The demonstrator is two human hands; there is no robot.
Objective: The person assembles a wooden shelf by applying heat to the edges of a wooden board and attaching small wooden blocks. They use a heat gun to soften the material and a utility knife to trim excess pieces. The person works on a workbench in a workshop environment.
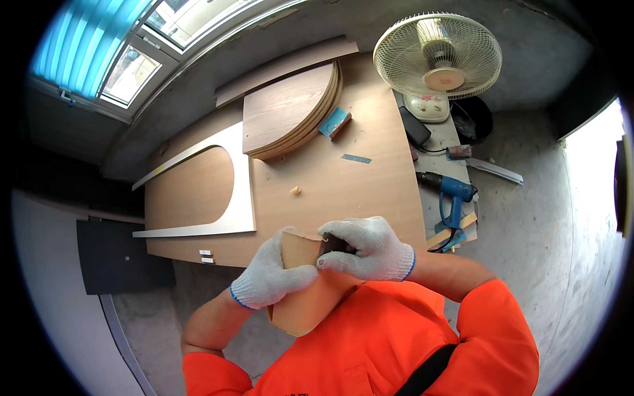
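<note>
In front of my chest, both white-gloved hands hold a tan sheet (305, 300), bent and hanging down towards my orange shirt. My left hand (274, 270) is closed around its left side, thumb across the front. At the sheet's upper right edge my right hand (370, 249) pinches with curled fingers. A dark grey-brown surface (333, 245) shows between that hand's thumb and fingers; whether it is the sheet's other face or a separate piece I cannot tell. The wooden worktable (317, 204) lies just beyond my hands.
Curved wood-grain panels (287, 109) are stacked at the back, beside a white U-shaped frame (243, 191). A blue-wrapped block (335, 123), a grey strip (356, 158) and a small crumpled scrap (295, 191) lie on the table. To the right are a fan (439, 56) and a blue heat gun (454, 193).
</note>
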